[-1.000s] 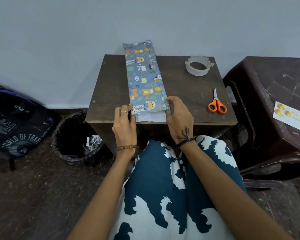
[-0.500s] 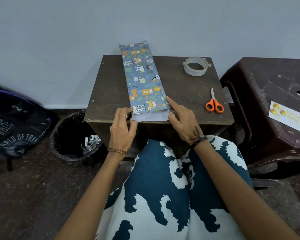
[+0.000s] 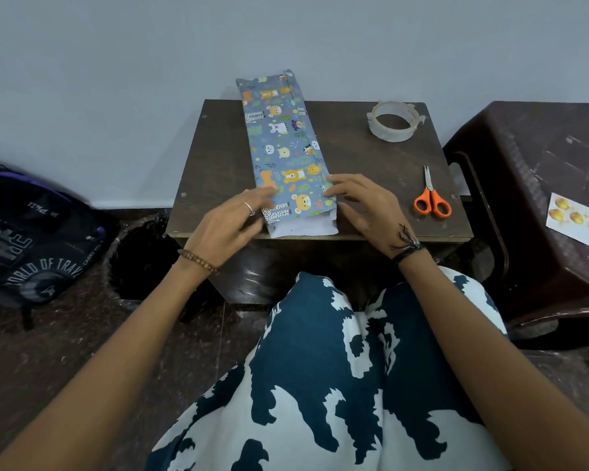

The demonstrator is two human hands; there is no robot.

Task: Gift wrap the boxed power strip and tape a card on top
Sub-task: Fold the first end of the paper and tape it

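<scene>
A long box wrapped in blue animal-print paper point(image 3: 284, 153) lies lengthwise on the small dark wooden table point(image 3: 364, 185), its far end against the wall. Its near end is open, with white paper inside showing at the table's front edge. My left hand point(image 3: 230, 220) rests with straight fingers on the left side of that near end. My right hand point(image 3: 361, 202) lies on the right side, fingertips touching the top edge of the paper. A roll of clear tape point(image 3: 393, 121) sits at the table's back right. The card point(image 3: 578, 219) with gold shapes lies on the brown plastic stool point(image 3: 531, 158).
Orange-handled scissors point(image 3: 432, 198) lie on the table's right side. A black bin point(image 3: 135, 256) stands on the floor left of the table, with a dark backpack point(image 3: 31, 239) further left. My lap in a blue and white patterned cloth fills the foreground.
Both hands have moved up from the open near end onto the sides and top of the wrapped box, with fingers now stretched out. The box has stayed in place.
</scene>
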